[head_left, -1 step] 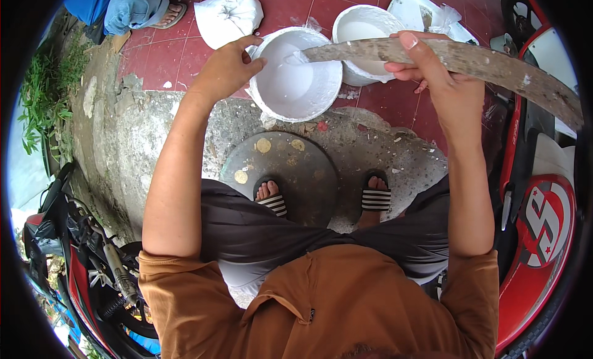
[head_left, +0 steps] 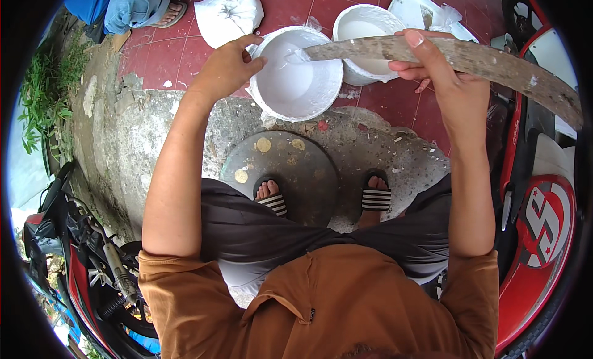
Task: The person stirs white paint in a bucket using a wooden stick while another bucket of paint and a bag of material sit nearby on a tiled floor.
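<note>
My left hand grips the left rim of a white bucket, its thumb over the inside edge. White liquid lies in the bucket. A long, worn wooden plank slants across from the right, and its white-coated end dips into this bucket. My right hand is closed round the plank's middle, thumb on top and fingers beneath. Under the plank, close on the right, stands a second white bucket with white stuff inside.
A tied white sack sits beyond the buckets on red tiles. At top left is another person's sandalled foot. Motorcycles flank me, a red one right and another left. One of my feet rests on a round slab.
My right hand has shifted very slightly to the right. The left hand and the buckets look the same.
</note>
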Tool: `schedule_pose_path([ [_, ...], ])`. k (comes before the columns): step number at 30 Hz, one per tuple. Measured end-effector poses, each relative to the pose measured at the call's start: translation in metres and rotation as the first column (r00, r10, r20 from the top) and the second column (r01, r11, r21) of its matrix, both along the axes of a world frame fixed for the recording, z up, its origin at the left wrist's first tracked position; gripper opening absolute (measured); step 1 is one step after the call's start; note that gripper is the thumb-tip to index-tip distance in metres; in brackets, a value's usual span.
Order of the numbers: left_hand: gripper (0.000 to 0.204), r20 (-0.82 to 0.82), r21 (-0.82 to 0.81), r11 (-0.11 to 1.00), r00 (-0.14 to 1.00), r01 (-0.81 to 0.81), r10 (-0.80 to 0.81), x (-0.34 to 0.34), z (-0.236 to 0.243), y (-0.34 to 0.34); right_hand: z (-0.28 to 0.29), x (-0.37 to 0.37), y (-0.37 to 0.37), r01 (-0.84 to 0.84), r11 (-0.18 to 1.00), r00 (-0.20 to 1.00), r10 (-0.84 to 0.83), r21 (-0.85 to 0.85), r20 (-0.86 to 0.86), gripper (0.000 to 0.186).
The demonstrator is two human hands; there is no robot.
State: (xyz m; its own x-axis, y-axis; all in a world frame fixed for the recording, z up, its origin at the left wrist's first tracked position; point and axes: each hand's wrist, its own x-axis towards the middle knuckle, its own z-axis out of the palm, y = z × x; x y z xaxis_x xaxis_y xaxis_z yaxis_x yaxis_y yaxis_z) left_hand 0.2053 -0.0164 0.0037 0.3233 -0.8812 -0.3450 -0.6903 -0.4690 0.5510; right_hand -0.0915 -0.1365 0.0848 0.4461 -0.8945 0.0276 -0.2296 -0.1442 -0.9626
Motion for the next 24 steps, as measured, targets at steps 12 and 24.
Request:
schedule_pose_path([
  [12, 0.056, -0.009, -0.001, 1.000, 1.000, -0.019, 0.019, 0.005, -0.004, 0.000, 0.028, -0.013, -0.010, 0.148, 0.986, 0.988, -0.145, -0.077, 0.049, 0.033],
  [24, 0.057, -0.008, -0.022, 1.000, 1.000, -0.008, 0.008, 0.005, -0.006, 0.000, 0.024, -0.015, -0.011, 0.154, 0.987, 0.986, -0.151, -0.051, 0.071, 0.031],
])
